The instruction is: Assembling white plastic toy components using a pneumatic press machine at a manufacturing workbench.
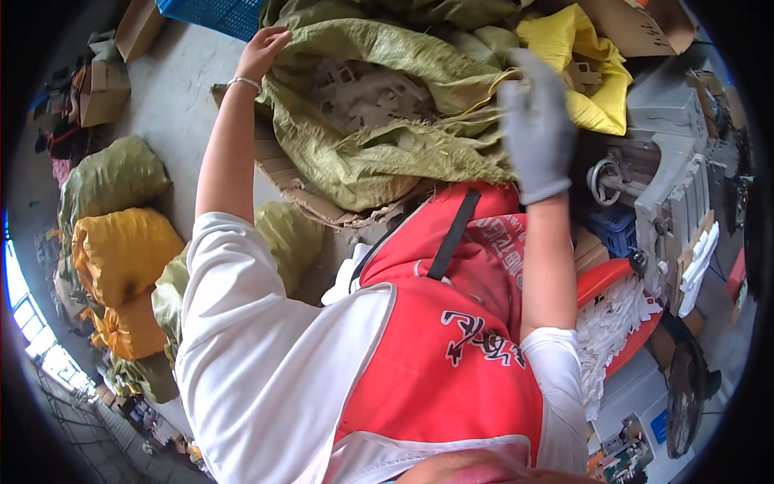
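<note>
A large green woven sack (387,165) stands in front of me with its mouth wide. Inside it lie many pale, flat cut-out pieces (375,97). My bare left hand (264,58), with a band at the wrist, is closed on the sack's rim at the far left. On the right, my right hand (536,133) wears a grey glove and hangs over the sack's right side. It is blurred, but its fingers look stretched out, and nothing shows in them. A thin yellow cord (488,95) runs from the sack's edge toward this hand.
Beyond my right hand is a yellow bag (601,89) with similar pieces. A grey machine with a handwheel (603,181) stands at the right, near a red basin (637,347) of white pieces. Full sacks (125,246) sit at the left. A blue crate (214,14) is at the back.
</note>
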A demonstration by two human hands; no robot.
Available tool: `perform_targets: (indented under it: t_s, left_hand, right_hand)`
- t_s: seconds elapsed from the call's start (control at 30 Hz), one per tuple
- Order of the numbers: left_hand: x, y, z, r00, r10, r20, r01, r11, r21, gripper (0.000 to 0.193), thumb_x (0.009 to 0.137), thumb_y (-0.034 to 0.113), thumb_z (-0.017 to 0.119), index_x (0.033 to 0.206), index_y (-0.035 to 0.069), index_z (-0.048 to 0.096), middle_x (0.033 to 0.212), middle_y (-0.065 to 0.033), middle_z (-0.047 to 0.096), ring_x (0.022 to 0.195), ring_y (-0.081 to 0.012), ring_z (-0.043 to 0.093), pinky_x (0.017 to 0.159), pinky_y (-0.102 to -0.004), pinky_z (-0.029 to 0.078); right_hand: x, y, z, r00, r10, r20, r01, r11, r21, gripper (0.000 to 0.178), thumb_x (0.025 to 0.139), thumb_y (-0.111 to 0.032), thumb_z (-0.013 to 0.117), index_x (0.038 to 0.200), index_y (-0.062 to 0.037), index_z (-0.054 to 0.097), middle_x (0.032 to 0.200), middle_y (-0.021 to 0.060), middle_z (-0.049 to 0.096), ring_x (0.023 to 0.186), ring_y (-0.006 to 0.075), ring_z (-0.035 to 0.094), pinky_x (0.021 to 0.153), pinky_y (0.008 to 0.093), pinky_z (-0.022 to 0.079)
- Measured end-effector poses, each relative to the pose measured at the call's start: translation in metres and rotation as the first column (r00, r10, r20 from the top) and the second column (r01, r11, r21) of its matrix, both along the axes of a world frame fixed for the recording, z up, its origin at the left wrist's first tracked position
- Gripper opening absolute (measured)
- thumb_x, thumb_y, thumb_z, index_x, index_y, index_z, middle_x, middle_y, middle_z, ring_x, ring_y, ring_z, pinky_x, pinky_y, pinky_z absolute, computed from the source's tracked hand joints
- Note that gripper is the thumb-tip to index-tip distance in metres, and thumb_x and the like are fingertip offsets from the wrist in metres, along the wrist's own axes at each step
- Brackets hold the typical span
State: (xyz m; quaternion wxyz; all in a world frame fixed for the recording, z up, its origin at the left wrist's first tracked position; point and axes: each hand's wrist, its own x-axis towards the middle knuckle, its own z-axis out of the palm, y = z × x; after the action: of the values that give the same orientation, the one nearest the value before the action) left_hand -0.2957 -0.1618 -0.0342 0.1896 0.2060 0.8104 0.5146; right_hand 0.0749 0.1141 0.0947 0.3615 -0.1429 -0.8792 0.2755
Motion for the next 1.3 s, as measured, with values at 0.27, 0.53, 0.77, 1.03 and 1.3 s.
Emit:
perform_targets:
  t_s: [0.27, 0.53, 0.77, 1.03, 1.3]
  left_hand:
    - [0.081, -0.006, 0.013, 0.875, 0.211, -0.435, -0.314, 0.933, -0.178, 0.043, 0.078, 0.038, 0.072, 0.109, 0.010, 0.061, 0.107, -0.0130, 0.065, 0.099, -0.0300, 0.061, 0.085, -0.0374, 0.048]
    - [0.178, -0.110, -0.090, 0.717, 0.137, 0.684, -0.268, 0.959, 0.090, 0.041, 0.083, 0.010, 0.062, 0.123, 0.004, 0.054, 0.112, -0.0065, 0.060, 0.097, -0.0124, 0.057, 0.087, -0.0284, 0.047]
    - [0.171, -0.198, -0.005, 0.608, 0.507, 0.611, -0.642, 0.766, 0.004, 0.040, 0.089, 0.012, 0.048, 0.128, 0.003, 0.047, 0.120, -0.0096, 0.058, 0.104, -0.0226, 0.059, 0.092, -0.0362, 0.048]
    - [0.224, -0.117, 0.012, 0.955, 0.059, -0.292, -0.108, 0.982, -0.158, 0.032, 0.078, 0.009, 0.070, 0.109, 0.007, 0.062, 0.101, -0.0093, 0.066, 0.088, -0.0212, 0.064, 0.079, -0.0310, 0.050]
    - [0.244, -0.110, -0.028, 0.936, -0.331, 0.119, 0.343, 0.783, -0.520, 0.026, 0.082, 0.016, 0.068, 0.105, 0.005, 0.063, 0.089, -0.0106, 0.067, 0.078, -0.0172, 0.064, 0.072, -0.0297, 0.051]
  right_hand:
    - [-0.039, -0.090, -0.121, 0.392, 0.074, 0.917, -0.372, 0.924, 0.085, 0.038, 0.083, -0.037, 0.055, 0.111, -0.0121, 0.058, 0.095, 0.0106, 0.068, 0.091, 0.0250, 0.065, 0.087, 0.0384, 0.040]
    - [0.030, -0.204, -0.092, 0.386, 0.899, 0.206, -0.914, 0.404, -0.049, 0.021, 0.076, -0.020, 0.061, 0.097, -0.0211, 0.067, 0.097, -0.0009, 0.066, 0.095, 0.0157, 0.061, 0.093, 0.0391, 0.040]
    - [0.063, -0.127, -0.132, -0.077, 0.847, 0.526, -0.670, 0.347, -0.657, 0.031, 0.086, -0.037, 0.051, 0.104, -0.0181, 0.069, 0.105, 0.0062, 0.066, 0.103, 0.0248, 0.059, 0.098, 0.0409, 0.036]
    - [0.013, -0.110, -0.088, 0.716, 0.211, 0.665, -0.522, 0.794, 0.310, 0.040, 0.083, -0.020, 0.057, 0.123, -0.0185, 0.052, 0.113, 0.0058, 0.057, 0.097, 0.0238, 0.058, 0.079, 0.0357, 0.047]
    - [0.064, -0.051, -0.181, 0.194, 0.343, 0.919, -0.649, 0.747, -0.142, 0.028, 0.085, -0.019, 0.047, 0.105, -0.0108, 0.065, 0.102, 0.0119, 0.062, 0.092, 0.0328, 0.061, 0.083, 0.0417, 0.049]
